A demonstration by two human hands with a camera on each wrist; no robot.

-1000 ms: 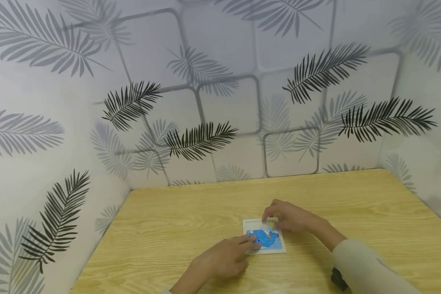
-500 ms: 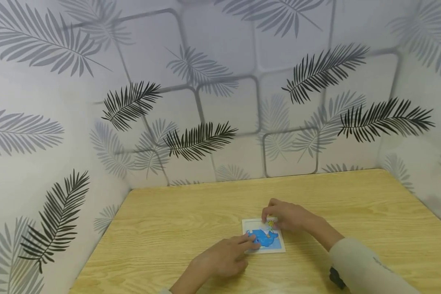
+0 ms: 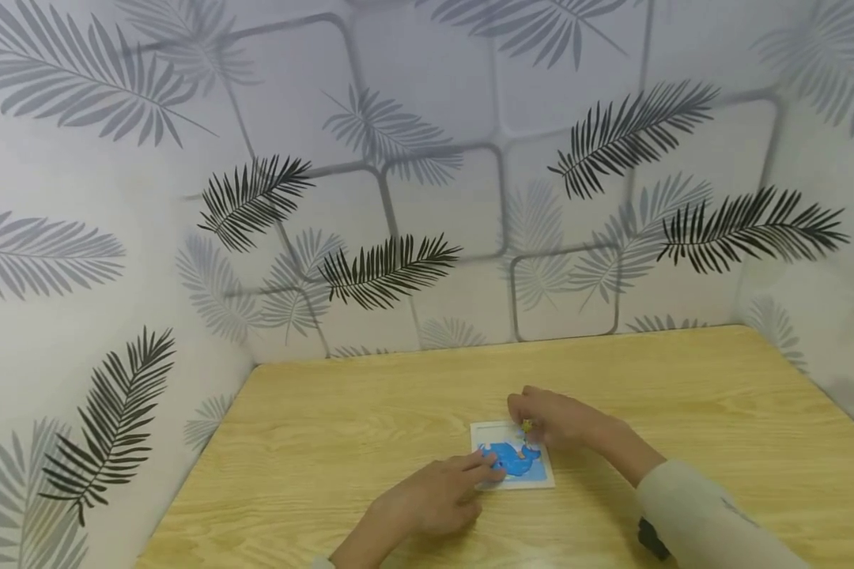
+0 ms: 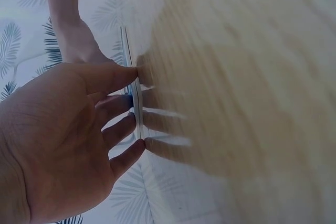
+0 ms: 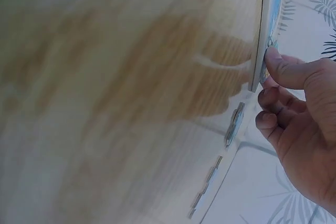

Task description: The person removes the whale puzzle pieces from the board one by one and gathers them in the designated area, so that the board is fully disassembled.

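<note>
A square picture puzzle board with a white border lies flat on the table, showing a blue whale. Fairly straight fingers of my left hand rest on its left side, over the whale's front; in the left wrist view, that hand has its fingertips along the board's edge. At the far right corner, my right hand pinches a small yellow puzzle piece between thumb and curled fingers, partly hidden. In the right wrist view, the right hand has its thumb against the board's corner.
Thin flat pieces lie on the table beyond the board in the right wrist view. A black object shows beneath the right sleeve. Leaf-patterned walls border the wooden table.
The right fingers have closed in at the corner, and the yellow piece now looks tilted and more covered by them. The left hand and the board stay in place.
</note>
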